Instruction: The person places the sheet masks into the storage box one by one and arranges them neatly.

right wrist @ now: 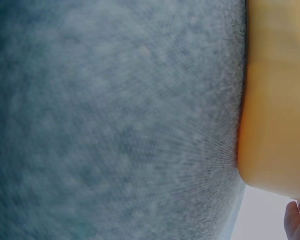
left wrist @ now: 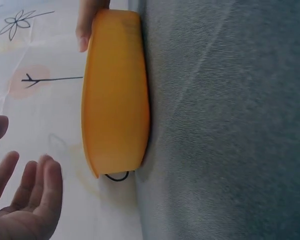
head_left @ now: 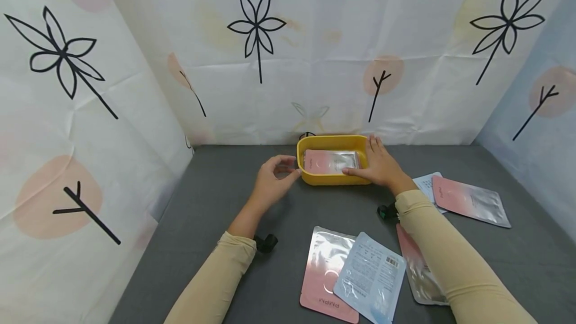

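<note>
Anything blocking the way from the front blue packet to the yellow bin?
Nothing visible does: bare grey tabletop lies between the blue packet and the yellow bin. The right hand, though, partly covers the bin's right end.

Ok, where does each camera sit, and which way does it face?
Head: on the head, facing forward and down at the yellow bin; both sleeves, left hand and right hand show.
Left wrist: on that wrist, image turned sideways, facing the bin's outer side; left hand shows, right hand partly.
Right wrist: on that wrist, facing grey tabletop and bin's side; fingertips, apparently left-hand, bottom right.
Both wrist views share bin and tabletop.
</note>
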`<state>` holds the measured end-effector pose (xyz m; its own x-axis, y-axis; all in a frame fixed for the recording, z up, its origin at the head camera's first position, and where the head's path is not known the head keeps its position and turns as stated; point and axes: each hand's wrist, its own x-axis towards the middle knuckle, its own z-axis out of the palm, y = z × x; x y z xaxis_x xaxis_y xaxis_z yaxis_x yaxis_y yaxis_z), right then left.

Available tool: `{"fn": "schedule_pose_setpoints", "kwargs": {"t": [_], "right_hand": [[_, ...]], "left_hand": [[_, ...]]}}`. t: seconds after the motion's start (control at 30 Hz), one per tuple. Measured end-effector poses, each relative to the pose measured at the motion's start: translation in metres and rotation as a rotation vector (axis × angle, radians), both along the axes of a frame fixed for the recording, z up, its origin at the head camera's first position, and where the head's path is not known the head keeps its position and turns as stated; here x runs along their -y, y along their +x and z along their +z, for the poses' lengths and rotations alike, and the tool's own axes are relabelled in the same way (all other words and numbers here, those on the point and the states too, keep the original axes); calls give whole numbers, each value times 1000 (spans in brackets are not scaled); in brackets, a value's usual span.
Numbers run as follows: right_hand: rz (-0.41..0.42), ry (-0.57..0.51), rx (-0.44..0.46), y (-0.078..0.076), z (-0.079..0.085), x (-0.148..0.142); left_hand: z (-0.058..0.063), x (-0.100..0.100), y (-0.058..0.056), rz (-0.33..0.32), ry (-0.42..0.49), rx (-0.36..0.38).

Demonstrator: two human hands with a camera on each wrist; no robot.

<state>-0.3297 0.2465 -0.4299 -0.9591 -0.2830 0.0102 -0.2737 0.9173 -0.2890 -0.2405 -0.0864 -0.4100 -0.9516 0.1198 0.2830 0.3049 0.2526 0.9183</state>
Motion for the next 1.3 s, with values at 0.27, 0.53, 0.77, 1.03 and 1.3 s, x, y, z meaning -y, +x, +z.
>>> {"fn": "schedule_pose_setpoints", "kwargs": {"t": [0.27,0.53,0.77,1.03,1.3], "right_hand": [[2,5,1,-1,2,1],[-6,11,12,0,3,-2],[-9,0,30,2,-2,-3],[-21,1,29,5,-3,0],[-11,1,20,3,0,2]], "left_hand": [[-8,5,23,-132,-137,80],[-9,0,52,-456,-370,161],[-16,-1,64,-547,-431,188],[-19,-5,68,-622,-521,156],[-22,-9,69,-605,-549,166]]}}
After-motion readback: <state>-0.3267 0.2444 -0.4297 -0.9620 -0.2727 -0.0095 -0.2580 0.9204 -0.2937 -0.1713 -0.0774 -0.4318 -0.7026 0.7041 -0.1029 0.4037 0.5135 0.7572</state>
